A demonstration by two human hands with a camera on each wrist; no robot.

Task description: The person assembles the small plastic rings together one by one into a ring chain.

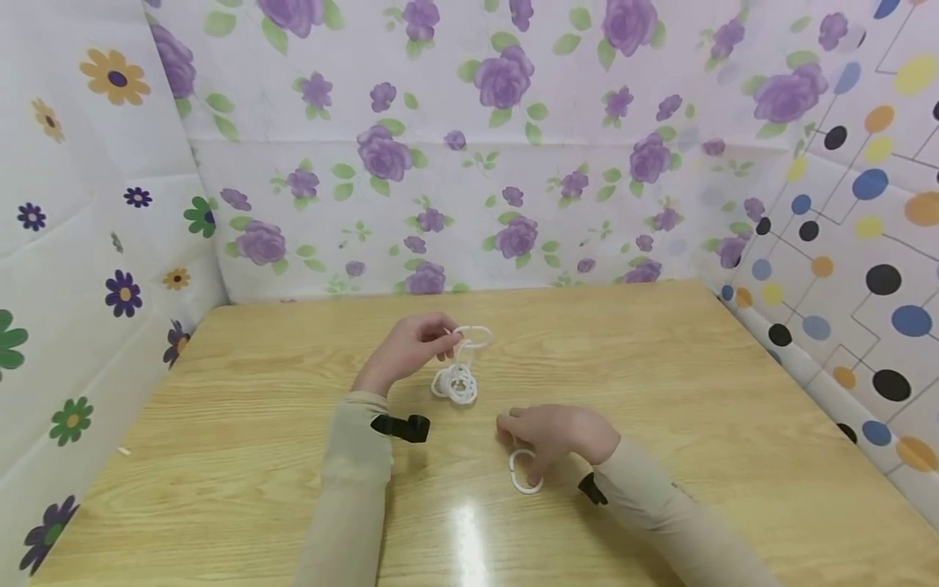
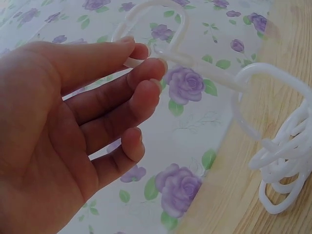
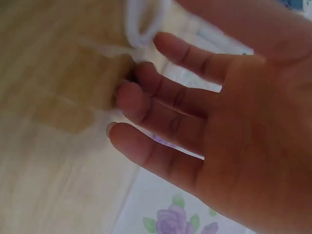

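Note:
My left hand [image 1: 411, 346] pinches a white plastic chain link [image 1: 480, 329] between thumb and index finger, raised over the table. More white links hang from it, joined one to another, down to a small heap [image 1: 445, 381] on the wood. In the left wrist view, the other fingers curl loosely, away from the chain. A single white oval link [image 1: 513, 483] lies by the thumb of my right hand [image 1: 561, 432], low over the table. The right wrist view shows the index fingertip close to this blurred link [image 3: 132, 29]. The thumb tip is out of that view, so its grip is unclear.
The wooden table [image 1: 293, 505] reaches to a back wall of purple-flowered cloth [image 1: 440, 196]. Patterned cloths stand at left and right. A tiny pale piece [image 1: 124, 451] lies near the left edge. Each wrist wears a black strap [image 1: 399, 427].

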